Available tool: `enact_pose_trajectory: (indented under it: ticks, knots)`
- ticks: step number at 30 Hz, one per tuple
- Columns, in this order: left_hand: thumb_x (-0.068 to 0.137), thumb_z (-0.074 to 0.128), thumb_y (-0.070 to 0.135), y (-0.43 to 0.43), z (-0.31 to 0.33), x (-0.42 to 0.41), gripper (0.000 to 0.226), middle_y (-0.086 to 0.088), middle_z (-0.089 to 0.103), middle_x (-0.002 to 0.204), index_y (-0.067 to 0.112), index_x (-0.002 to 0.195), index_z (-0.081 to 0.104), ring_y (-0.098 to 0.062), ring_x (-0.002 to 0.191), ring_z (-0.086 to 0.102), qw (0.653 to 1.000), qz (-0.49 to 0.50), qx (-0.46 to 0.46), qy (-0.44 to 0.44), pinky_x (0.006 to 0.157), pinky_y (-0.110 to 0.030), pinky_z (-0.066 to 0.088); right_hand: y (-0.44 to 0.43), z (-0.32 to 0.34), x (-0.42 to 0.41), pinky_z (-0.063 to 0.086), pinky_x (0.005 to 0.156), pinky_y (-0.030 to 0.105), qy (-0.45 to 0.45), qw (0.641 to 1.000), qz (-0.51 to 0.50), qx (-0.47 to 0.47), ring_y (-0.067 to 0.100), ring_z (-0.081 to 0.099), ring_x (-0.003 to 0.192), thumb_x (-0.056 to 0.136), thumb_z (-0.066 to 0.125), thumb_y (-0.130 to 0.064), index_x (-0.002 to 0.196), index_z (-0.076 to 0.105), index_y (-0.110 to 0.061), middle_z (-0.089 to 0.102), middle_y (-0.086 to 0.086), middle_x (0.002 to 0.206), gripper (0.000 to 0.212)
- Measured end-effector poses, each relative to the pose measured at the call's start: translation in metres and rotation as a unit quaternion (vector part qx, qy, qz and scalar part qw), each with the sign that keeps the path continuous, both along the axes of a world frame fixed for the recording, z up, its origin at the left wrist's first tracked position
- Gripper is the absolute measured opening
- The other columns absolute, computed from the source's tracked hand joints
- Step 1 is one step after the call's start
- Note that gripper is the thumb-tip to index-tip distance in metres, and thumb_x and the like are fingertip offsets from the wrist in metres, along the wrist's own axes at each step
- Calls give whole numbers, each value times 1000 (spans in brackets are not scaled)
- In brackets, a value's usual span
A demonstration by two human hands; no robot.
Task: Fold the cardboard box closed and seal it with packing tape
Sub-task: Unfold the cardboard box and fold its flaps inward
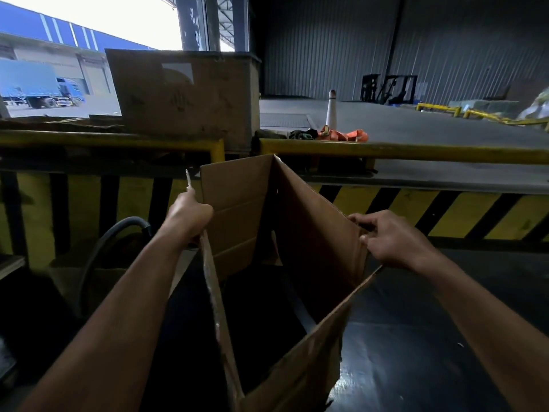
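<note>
With the cardboard box (297, 248) held open and upright between both arms, in front of a yellow rail (386, 151) and above a dark glossy floor (416, 337), nothing is folded yet. Left hand (190, 214) closed around the left wall's top edge; right hand (389, 239) pinching the right-hand corner, fingers curled over the rim. Risks, as I judge them: the near left edge looks frayed and could tear under pull; uneven tugging could rack the box out of square so flaps would not meet. No packing tape in view. Box bottom and interior too dark to read; near corner cut off by the frame.
</note>
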State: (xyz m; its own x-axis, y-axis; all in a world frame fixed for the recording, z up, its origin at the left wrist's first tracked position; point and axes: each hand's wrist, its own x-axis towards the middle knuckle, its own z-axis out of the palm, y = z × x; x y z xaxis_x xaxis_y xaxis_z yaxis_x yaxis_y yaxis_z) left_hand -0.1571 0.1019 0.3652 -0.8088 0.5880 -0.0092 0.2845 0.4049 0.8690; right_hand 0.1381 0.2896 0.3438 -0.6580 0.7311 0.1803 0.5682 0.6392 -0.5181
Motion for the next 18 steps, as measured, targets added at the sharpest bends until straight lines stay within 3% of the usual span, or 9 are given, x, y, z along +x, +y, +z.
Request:
enact_pose_trajectory:
  ticks: [3, 6, 10, 13, 15, 18]
  knots:
    - [91, 51, -2, 1, -7, -2, 54, -13, 61, 96, 13, 143, 48, -24, 78, 61, 1000, -15, -21, 4, 56, -35, 49, -6, -2, 9, 53, 64, 27, -58, 997, 7, -46, 9, 64, 82, 86, 69, -19, 132, 53, -28, 64, -1, 117, 50]
    - [85, 50, -2, 7, -24, -4, 58, -17, 67, 96, 16, 140, 54, -33, 82, 66, 999, -24, -29, 8, 65, -42, 55, -6, -13, 7, 53, 58, 27, -143, 986, -48, -74, 13, 63, 83, 84, 66, -14, 147, 37, -30, 55, -1, 122, 72]
    - [83, 50, -3, 14, -40, 1, 69, -15, 67, 97, 23, 147, 50, -34, 83, 64, 999, -42, -21, -5, 60, -35, 51, 3, -20, 4, 62, 61, 38, -155, 978, -83, -111, 22, 67, 79, 84, 57, -16, 136, 52, -25, 62, 4, 107, 53]
    - [85, 51, -2, 17, -46, 3, 77, -18, 67, 110, 23, 156, 36, -34, 89, 65, 998, -52, -18, -19, 62, -35, 51, 16, -20, -5, 60, 73, 41, -171, 977, -89, -93, 21, 65, 86, 89, 61, -30, 124, 58, -15, 64, 5, 104, 39]
    - [85, 52, -1, 19, -47, 1, 81, -18, 66, 119, 23, 159, 29, -35, 92, 67, 998, -62, -28, -19, 64, -39, 55, 22, -22, -14, 53, 75, 36, -163, 980, -83, -78, 19, 59, 94, 94, 57, -34, 137, 45, -17, 60, 6, 121, 48]
    - [86, 53, 1, 18, -43, 1, 79, -16, 62, 132, 20, 159, 29, -35, 100, 66, 998, -53, -36, -20, 69, -41, 57, 20, -28, -25, 48, 63, 27, -127, 988, -46, -79, 17, 60, 89, 97, 50, -16, 154, 12, -34, 50, 10, 138, 71]
